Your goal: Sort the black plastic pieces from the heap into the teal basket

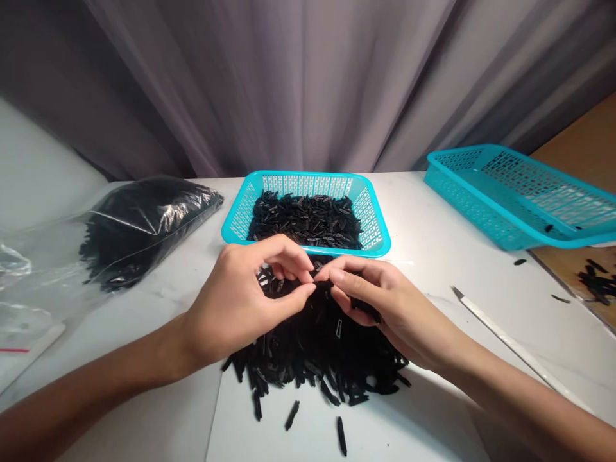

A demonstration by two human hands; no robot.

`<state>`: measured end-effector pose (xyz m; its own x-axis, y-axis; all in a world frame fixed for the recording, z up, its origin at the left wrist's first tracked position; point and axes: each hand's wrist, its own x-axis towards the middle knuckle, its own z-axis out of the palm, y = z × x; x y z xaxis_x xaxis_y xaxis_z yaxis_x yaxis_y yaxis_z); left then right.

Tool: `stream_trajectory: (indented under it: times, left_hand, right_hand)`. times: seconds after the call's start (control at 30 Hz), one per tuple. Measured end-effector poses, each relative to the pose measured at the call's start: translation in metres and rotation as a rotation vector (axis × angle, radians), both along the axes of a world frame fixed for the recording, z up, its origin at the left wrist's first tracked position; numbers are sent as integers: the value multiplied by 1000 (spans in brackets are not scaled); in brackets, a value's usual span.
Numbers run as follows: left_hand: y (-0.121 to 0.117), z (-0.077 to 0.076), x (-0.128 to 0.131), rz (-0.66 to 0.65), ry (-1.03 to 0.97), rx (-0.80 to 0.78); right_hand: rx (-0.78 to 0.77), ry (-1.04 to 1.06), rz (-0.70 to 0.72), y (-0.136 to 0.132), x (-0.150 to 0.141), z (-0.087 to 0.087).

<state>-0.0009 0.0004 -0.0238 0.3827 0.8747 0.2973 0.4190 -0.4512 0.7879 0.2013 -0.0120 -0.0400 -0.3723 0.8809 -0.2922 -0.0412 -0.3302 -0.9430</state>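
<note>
— Black plastic pieces (317, 353), small and stick-shaped, lie heaped on a white sheet (385, 430) at the near edge of the white table (433, 256). What are the hands doing over them?

— Both meet above the far side of the heap. The left hand (240, 301) pinches thumb against fingertips, and the right hand (385, 301) does the same just beside it, so that the fingertips touch. They are closed narrowly on one small black piece (317, 266) between them; most of it is hidden by the fingers. The right hand also seems to keep a few pieces under its curled fingers.

— And around them?

— Directly behind the hands sits a turquoise basket (375, 218) holding more black pieces. A second turquoise basket (505, 192), nearly bare, sits at the far right edge. A clear bag (144, 224) of black pieces lies towards the left edge. A thin white strip (505, 340) lies slantwise on the right, and a few stray pieces lie near the right edge.
</note>
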Motion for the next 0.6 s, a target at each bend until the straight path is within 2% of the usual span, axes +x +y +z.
stream_trajectory:
  times: [0.13, 0.33, 0.6]
  left_hand:
    - [0, 2, -3, 3, 49, 62]
    - [-3, 5, -3, 21, 101, 292]
    - [0, 5, -6, -37, 117, 450]
  right_hand:
    - [78, -67, 5, 0, 5, -1]
    - [127, -148, 17, -2, 6, 4]
    - [218, -209, 0, -2, 8, 9]
